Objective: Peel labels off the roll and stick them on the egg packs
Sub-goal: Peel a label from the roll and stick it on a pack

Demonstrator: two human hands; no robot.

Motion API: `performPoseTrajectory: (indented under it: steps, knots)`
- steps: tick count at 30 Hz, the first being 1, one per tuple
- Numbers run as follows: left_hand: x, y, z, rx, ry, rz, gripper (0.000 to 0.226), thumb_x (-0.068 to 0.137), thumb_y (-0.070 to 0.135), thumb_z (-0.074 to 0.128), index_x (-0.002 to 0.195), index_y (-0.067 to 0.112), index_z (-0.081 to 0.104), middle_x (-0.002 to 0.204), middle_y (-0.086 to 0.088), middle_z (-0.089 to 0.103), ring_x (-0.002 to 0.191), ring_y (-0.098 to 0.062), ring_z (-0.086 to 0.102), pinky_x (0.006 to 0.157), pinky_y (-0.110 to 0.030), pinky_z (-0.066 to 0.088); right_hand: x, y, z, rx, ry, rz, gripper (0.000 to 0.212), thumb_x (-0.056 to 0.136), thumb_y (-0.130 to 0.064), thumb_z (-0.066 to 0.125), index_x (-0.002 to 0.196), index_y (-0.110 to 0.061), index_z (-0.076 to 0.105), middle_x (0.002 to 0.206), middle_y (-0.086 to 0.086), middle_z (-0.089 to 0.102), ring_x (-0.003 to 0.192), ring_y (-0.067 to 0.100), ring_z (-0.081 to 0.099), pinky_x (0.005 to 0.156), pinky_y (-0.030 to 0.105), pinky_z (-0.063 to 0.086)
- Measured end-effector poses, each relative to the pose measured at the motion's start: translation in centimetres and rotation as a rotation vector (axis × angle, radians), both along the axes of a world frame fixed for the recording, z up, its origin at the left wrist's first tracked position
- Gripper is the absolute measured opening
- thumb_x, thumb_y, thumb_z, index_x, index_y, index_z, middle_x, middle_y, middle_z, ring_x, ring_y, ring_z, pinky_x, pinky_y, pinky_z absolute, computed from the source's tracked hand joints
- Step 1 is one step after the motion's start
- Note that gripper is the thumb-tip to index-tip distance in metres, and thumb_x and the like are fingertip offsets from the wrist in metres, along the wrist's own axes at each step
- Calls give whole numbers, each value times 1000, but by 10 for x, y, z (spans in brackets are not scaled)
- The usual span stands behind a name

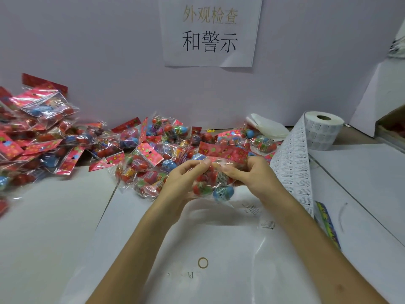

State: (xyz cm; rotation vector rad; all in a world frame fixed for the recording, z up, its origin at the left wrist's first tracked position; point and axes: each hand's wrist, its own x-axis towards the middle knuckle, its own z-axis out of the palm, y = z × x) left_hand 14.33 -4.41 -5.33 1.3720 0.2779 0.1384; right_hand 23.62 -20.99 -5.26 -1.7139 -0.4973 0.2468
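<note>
I hold one egg pack (213,183) in both hands above the middle of the table: a clear bag with a red header card and red and blue eggs inside. My left hand (183,179) grips its left side with curled fingers. My right hand (252,172) pinches its top right, thumb on the plastic. A white label shows on the bag under my right fingers. The label roll (322,131) stands at the back right, and its strip of labels (294,163) trails down toward me beside my right wrist.
Several egg packs lie heaped at the left (37,137) and across the back centre (153,145). A white plastic sheet (208,249) covers the table in front of me, with two loose labels (266,224) on it. A paper sign (210,31) hangs on the wall.
</note>
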Motion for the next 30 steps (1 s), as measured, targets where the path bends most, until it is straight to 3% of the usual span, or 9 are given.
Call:
performPoseTrajectory:
  steps: [3, 6, 10, 13, 17, 24, 27, 30]
  knots:
    - [-1, 0, 0, 4, 6, -118, 55, 79, 39, 78, 123, 8, 67, 115, -16, 74, 102, -34, 73, 90, -45, 60, -1, -2, 4, 65, -21, -20, 12, 81, -27, 81, 78, -17, 75, 73, 1, 76, 67, 13, 72, 65, 25, 60]
    - [0, -3, -3, 31, -58, -146, 46, 82, 31, 82, 122, 11, 69, 109, -15, 76, 94, -28, 74, 81, -34, 60, -1, -3, 5, 149, 5, -55, 9, 88, -23, 77, 84, -14, 76, 78, 1, 77, 68, 12, 70, 60, 23, 56]
    - [2, -4, -6, -33, -130, -88, 34, 78, 25, 82, 110, 14, 75, 107, -17, 76, 92, -29, 74, 79, -35, 61, -1, -2, 8, 172, 119, -2, 32, 94, -37, 67, 112, -12, 73, 101, 3, 73, 72, 9, 65, 64, 27, 57]
    - [2, -3, -9, -94, -160, -37, 31, 79, 18, 85, 107, 11, 75, 110, -20, 75, 99, -36, 73, 86, -43, 61, -2, -4, 8, 153, 207, 72, 44, 90, -50, 64, 114, -13, 71, 98, 6, 66, 84, 21, 64, 72, 36, 54]
    - [3, -2, -9, -181, -189, 27, 49, 80, 15, 81, 121, -6, 63, 117, -26, 71, 109, -43, 69, 93, -54, 58, -3, -4, 2, 119, 126, 125, 17, 95, -28, 70, 106, -15, 73, 95, 2, 70, 94, 24, 68, 70, 30, 57]
    - [1, 1, -7, -166, -157, 15, 63, 78, 17, 86, 131, -2, 57, 123, -24, 69, 110, -41, 69, 100, -57, 53, -4, -2, 2, 183, 104, 126, 12, 93, -18, 71, 103, -10, 73, 80, -6, 71, 83, 12, 70, 70, 31, 60]
    - [2, -5, -6, -61, -156, 146, 70, 72, 18, 91, 133, 14, 55, 124, -14, 67, 106, -28, 73, 91, -42, 60, -6, 0, 2, 231, 109, 82, 8, 92, -16, 73, 99, -12, 74, 83, 0, 74, 83, 17, 72, 65, 31, 60]
    - [0, -8, -7, 336, -285, 425, 47, 81, 15, 86, 116, 25, 56, 109, 5, 67, 98, -5, 67, 79, -15, 55, -5, 1, 2, 285, 63, -67, 10, 87, -15, 79, 95, -14, 73, 91, 7, 72, 82, 19, 73, 60, 36, 62]
